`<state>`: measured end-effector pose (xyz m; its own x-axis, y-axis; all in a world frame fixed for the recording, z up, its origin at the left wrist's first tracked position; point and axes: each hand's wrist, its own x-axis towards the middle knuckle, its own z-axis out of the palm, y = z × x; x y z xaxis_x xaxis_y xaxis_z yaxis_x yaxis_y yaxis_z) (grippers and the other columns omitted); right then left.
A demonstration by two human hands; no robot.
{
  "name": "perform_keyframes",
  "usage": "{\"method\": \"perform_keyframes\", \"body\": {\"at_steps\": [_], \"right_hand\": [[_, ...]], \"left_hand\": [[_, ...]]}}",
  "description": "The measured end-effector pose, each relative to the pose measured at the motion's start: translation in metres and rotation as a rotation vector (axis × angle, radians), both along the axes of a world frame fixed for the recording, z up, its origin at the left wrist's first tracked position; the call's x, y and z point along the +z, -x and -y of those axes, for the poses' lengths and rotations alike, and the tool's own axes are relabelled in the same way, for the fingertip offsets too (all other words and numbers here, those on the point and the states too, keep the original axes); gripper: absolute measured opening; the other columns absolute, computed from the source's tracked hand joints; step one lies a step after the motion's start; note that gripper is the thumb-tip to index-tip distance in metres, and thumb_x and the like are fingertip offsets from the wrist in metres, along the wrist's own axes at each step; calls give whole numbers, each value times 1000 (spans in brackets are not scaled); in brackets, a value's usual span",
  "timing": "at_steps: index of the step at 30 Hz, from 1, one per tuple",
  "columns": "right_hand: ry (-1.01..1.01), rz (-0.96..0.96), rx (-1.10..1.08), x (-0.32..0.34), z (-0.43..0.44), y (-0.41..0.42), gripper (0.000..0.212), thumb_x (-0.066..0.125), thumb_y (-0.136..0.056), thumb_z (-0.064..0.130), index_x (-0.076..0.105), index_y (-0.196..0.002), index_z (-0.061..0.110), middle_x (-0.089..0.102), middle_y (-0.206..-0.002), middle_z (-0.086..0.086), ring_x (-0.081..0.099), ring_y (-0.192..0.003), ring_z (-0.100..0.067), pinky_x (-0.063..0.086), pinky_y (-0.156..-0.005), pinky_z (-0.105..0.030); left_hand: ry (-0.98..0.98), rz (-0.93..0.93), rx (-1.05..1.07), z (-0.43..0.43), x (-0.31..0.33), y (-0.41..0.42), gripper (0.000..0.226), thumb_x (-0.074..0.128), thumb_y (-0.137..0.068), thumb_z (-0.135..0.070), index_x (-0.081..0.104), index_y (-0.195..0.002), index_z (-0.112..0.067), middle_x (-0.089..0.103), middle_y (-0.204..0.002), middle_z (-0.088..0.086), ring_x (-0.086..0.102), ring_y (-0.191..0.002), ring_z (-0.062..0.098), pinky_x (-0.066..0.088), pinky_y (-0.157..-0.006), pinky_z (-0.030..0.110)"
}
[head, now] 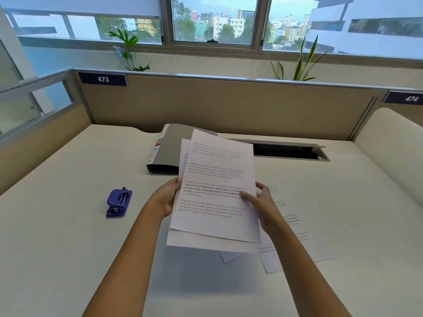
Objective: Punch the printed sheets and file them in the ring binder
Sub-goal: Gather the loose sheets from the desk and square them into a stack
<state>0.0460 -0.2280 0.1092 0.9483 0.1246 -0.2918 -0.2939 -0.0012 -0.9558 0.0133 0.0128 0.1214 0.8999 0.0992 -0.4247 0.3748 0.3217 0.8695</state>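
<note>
Unevenly fanned printed sheets (215, 191) are pinched between left hand (168, 197) and right hand (263, 202); holes are likely misaligned if they are punched unsquared.

One binder (169, 152), one punch (119, 202), several printed sheets (217, 179), two plants (128, 46), two number plates (103, 79)

Office: numbered cubicle partition (229, 104), desk (68, 236), city-view window (212, 21)
</note>
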Motion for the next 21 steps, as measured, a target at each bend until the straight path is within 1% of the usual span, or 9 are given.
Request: {"method": "perform_keyframes", "body": {"at_steps": [4, 7, 8, 10, 12, 14, 16, 18, 21], "right_hand": [[23, 99, 105, -5, -4, 8, 49, 66, -85, 17, 42, -128, 19, 59, -126, -6, 63, -106, -25, 52, -93, -49], [-13, 159, 133, -5, -8, 14, 47, 67, -84, 18, 46, -125, 20, 61, -123, -6, 65, -104, -24, 54, -89, -48], [-22, 184, 139, -5, -10, 15, 45, 67, -84, 18, 47, -124, 19, 62, -121, -6, 65, -103, -24, 55, -88, -47], [-49, 234, 143, -2, -20, 20, 41, 66, -85, 17, 49, -122, 18, 64, -118, -7, 67, -98, -25, 57, -83, -45], [-88, 277, 137, 4, -32, 25, 38, 65, -86, 18, 50, -121, 18, 65, -114, -6, 69, -94, -24, 59, -78, -40], [-133, 317, 122, 13, -46, 30, 37, 66, -86, 21, 52, -119, 20, 67, -110, -4, 69, -92, -23, 60, -75, -36], [-159, 363, 102, 21, -59, 34, 35, 69, -80, 28, 55, -112, 24, 68, -104, -1, 70, -88, -21, 60, -71, -33], [-166, 423, 99, 26, -70, 38, 28, 64, -77, 31, 57, -104, 28, 69, -95, 5, 70, -83, -18, 60, -68, -32], [-163, 466, 128, 24, -82, 46, 19, 61, -80, 32, 57, -98, 29, 69, -86, 11, 69, -83, -15, 59, -67, -28]], "left_hand": [[-62, 91, 28, 1, -4, 7, 29, 42, -97, -37, 63, -107, -19, 72, -102, 8, 70, -88, 24, 59, -70, 40], [-122, 174, 73, 1, -7, 11, 35, 40, -96, -43, 60, -117, -23, 68, -114, 5, 66, -102, 24, 54, -87, 44], [-173, 217, 96, 2, -6, 14, 31, 43, -96, -41, 59, -117, -24, 68, -115, 3, 66, -102, 20, 54, -87, 41], [-261, 305, 136, 3, -3, 17, 27, 51, -94, -31, 57, -119, -23, 66, -115, 3, 66, -100, 16, 56, -82, 32], [-307, 384, 172, 4, 1, 21, 28, 53, -94, -24, 55, -121, -21, 67, -112, 3, 67, -96, 16, 58, -75, 28], [-356, 459, 234, 2, 9, 25, 29, 51, -95, -23, 53, -123, -19, 67, -105, -1, 68, -89, 12, 58, -66, 22], [-425, 529, 315, 0, 19, 29, 30, 49, -95, -24, 51, -124, -19, 66, -99, -6, 68, -83, 12, 57, -60, 20], [-458, 593, 372, -3, 28, 34, 25, 49, -95, -24, 52, -119, -23, 65, -94, -8, 69, -75, 13, 57, -58, 20], [-459, 626, 404, -9, 29, 45, 17, 54, -92, -21, 52, -105, -31, 65, -91, -10, 69, -72, 8, 56, -56, 17]]}}
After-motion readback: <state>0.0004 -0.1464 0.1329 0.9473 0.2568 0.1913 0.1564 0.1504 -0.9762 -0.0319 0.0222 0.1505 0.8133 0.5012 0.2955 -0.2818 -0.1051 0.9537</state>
